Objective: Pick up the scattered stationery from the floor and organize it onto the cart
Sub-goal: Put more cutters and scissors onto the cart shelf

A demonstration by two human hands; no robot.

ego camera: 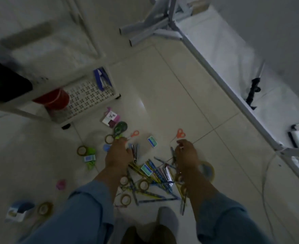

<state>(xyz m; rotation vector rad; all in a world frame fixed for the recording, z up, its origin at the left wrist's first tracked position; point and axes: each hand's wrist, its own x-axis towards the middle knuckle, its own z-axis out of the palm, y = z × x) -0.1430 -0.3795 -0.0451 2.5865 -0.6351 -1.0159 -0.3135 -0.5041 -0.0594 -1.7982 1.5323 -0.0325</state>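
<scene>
Left hand: your left hand [118, 154] is down at about 6 o'clock from the cart, fingers curled around what looks like a small bundle of pens [135, 152]; pretty blurry, so can't swear to the grip.
Right hand: your right hand [186, 153] is curled tight on a fistful of pencils [173, 156], sticks poking out below the wrist.
Pencil pile: the loose pencil heap [154, 189] sits on the floor [180, 95] between your forearms, criss-crossed with a few tape rolls [125, 199] mixed in.
Scissors: one orange-handled pair [180, 133] at 12 o'clock just off your right knuckles, a smaller orange pair [134, 134] at 1 o'clock of your left hand.
Other bits: green tape dispenser [120, 128] at 12 o'clock of the left hand, more tape rolls and green sharpeners [89, 153] at its 9 o'clock, and a pink piece [61, 184] farther down.
Cart: white cart [85, 95] is at 10 o'clock in view, bottom shelf holding a red container [52, 99] and a blue stapler [102, 81].
Sleeves: blue sleeves [85, 213] on both arms.
</scene>
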